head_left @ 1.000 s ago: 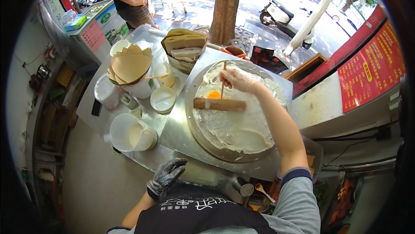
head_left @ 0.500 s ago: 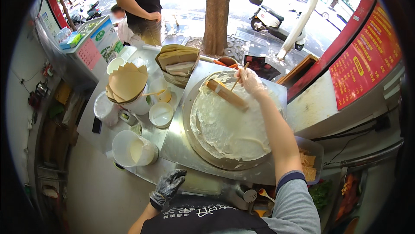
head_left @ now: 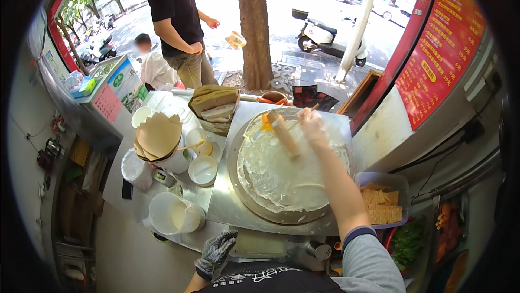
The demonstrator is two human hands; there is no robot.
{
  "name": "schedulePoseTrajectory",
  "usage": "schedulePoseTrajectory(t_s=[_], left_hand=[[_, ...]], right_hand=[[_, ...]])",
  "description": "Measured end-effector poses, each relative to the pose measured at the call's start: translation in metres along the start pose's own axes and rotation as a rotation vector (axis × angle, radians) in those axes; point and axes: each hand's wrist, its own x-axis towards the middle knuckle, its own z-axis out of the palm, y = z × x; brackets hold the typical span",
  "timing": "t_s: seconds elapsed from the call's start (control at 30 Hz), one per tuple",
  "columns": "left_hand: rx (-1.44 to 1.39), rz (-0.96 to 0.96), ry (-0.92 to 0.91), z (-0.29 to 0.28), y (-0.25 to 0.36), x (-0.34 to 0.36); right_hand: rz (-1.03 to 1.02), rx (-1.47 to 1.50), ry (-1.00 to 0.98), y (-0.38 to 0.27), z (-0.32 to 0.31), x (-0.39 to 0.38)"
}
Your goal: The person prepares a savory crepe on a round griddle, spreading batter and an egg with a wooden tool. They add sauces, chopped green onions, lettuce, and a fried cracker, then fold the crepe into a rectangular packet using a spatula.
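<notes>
My right hand (head_left: 313, 126), in a clear plastic glove, is closed around the thin handle of a wooden batter spreader (head_left: 285, 140). The spreader's flat blade lies across a round griddle (head_left: 234, 184) covered by a thin, pale crepe (head_left: 271, 176). A bright orange patch, like egg yolk (head_left: 266, 122), shows at the blade's far end. Near the counter's front edge, my left hand (head_left: 218, 249) wears a grey knit glove. Its fingers are curled loosely together, with nothing seen in them.
Left of the griddle stand a batter jug (head_left: 189, 220), a white bowl (head_left: 203, 170) and a tub with brown paper bags (head_left: 157, 136). More paper bags (head_left: 215, 101) stand behind. A bin of fried sheets (head_left: 384, 206) sits at right. Across the counter stands a person (head_left: 176, 17).
The spreader has turned to a steeper angle, and the orange patch has come into sight beside it. My view has shifted. Outside, the standing person's arm has moved, and a pale object shows beside the tree.
</notes>
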Motion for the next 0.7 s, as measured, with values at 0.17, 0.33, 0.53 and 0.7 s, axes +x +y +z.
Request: schedulePoseTrajectory(t_s=[0.17,0.33,0.53,0.7], left_hand=[[-0.005,0.045,-0.022,-0.001,-0.006,0.006],[0.011,0.085,-0.018,-0.007,0.012,0.013],[-0.135,-0.001,0.002,-0.019,-0.004,0.001],[-0.213,-0.103,-0.042,-0.025,-0.004,0.006]], right_hand=[[0.158,0.319,-0.102,-0.001,0.062,-0.004],[0.248,0.374,-0.010,0.011,0.074,0.011],[0.214,0.090,0.205,0.005,0.004,-0.008],[0.101,0.173,0.193,0.028,0.000,-0.014]])
